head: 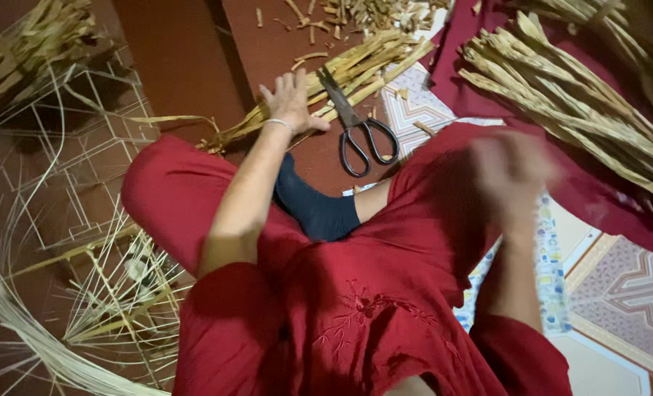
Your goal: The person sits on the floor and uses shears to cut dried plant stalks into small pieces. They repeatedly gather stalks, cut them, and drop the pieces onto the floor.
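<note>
Black scissors (359,128) on the floor, thin pale strips (18,323) fanned out left, patterned mat (620,293) right.

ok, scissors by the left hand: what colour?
Black handles and dark metal blades on the scissors, clearest in the head view.

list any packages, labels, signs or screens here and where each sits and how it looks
None of those in view.
The left hand rests on a bundle of dried tan stalks, beside black-handled scissors on the dark red floor.
The right hand is raised and blurred.
</note>
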